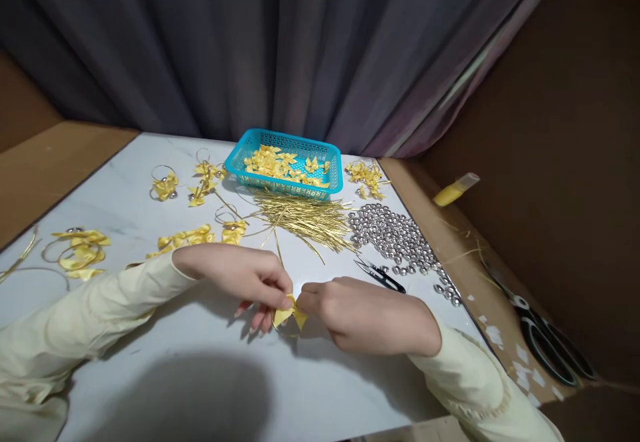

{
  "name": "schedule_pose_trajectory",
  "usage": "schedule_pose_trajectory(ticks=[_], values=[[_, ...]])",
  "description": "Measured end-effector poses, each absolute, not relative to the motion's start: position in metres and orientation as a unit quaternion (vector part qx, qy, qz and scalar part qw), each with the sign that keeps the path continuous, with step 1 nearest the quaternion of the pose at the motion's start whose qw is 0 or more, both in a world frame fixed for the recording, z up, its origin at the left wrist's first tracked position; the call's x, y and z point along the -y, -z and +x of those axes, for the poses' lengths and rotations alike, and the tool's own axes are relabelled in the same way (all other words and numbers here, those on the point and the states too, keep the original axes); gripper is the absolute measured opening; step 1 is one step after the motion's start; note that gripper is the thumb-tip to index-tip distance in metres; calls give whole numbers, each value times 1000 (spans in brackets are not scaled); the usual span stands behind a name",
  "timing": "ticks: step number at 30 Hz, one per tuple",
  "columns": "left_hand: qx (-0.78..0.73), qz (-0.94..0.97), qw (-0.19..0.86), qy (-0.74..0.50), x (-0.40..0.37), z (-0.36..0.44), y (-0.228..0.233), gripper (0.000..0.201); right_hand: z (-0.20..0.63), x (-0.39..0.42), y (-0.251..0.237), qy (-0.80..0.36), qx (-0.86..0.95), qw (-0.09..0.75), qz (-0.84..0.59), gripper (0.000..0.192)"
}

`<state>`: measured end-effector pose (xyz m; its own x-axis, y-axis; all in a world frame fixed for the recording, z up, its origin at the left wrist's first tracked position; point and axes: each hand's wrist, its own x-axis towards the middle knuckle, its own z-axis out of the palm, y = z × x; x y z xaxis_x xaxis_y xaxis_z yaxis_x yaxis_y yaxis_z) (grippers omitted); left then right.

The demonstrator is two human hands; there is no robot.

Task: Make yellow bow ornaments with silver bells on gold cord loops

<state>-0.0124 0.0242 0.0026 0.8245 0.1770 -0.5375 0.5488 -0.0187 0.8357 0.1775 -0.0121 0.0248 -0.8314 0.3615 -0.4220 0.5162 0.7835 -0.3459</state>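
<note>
Fastening, it seems, the yellow ribbon bow | left hand pinching it; right hand curled beside it, grip unclear | next move likely needs steady tightening

Two bare hands in pale cream sleeves meet over a white table. The left hand and the right hand pinch a small yellow ribbon piece between their fingertips. Beyond them lies a sheaf of thin gold strands, just in front of a turquoise basket holding yellow bows. Small thread snips lie near a spread of shiny silver beads on the right. Yellow ribbon clusters dot the left side; black-handled scissors rest at far right. A dark curtain hangs behind.
</note>
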Motion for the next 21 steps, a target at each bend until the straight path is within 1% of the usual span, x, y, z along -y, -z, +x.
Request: schedule_pose_trajectory(ticks=[2, 4, 8, 10, 11, 14, 15, 16, 17, 19, 21], values=[[-266, 722, 627, 123, -21, -14, -7, 27, 180, 11, -24, 229, -930, 145, 248, 31], [-276, 747, 597, 95, -18, -16, -12, 25, 184, 9, -22, 237, -927, 103, 270, 27], [-323, 765, 555, 40, -12, -18, -20, 25, 202, 8, -27, 244, -914, -20, 323, 31], [-359, 753, 551, 15, -9, -17, -22, 28, 213, 13, -34, 243, -898, -111, 349, 35], [-375, 750, 544, -1, -8, -17, -22, 30, 217, 18, -37, 248, -881, -171, 366, 35], [-406, 766, 495, -60, -6, -14, -20, 33, 222, 36, -42, 342, -764, -342, 426, 40], [-408, 775, 477, -76, -5, -12, -19, 32, 220, 42, -42, 381, -717, -390, 433, 35], [-407, 784, 461, -88, -3, -11, -18, 32, 216, 47, -40, 424, -676, -414, 438, 31], [-406, 793, 444, -97, -2, -9, -16, 31, 211, 51, -37, 465, -642, -420, 442, 25], [-402, 814, 404, -113, 1, -7, -11, 31, 198, 54, -29, 540, -592, -410, 435, 16], [-400, 834, 356, -131, 2, -6, -4, 32, 189, 51, -21, 591, -557, -400, 425, 15]])
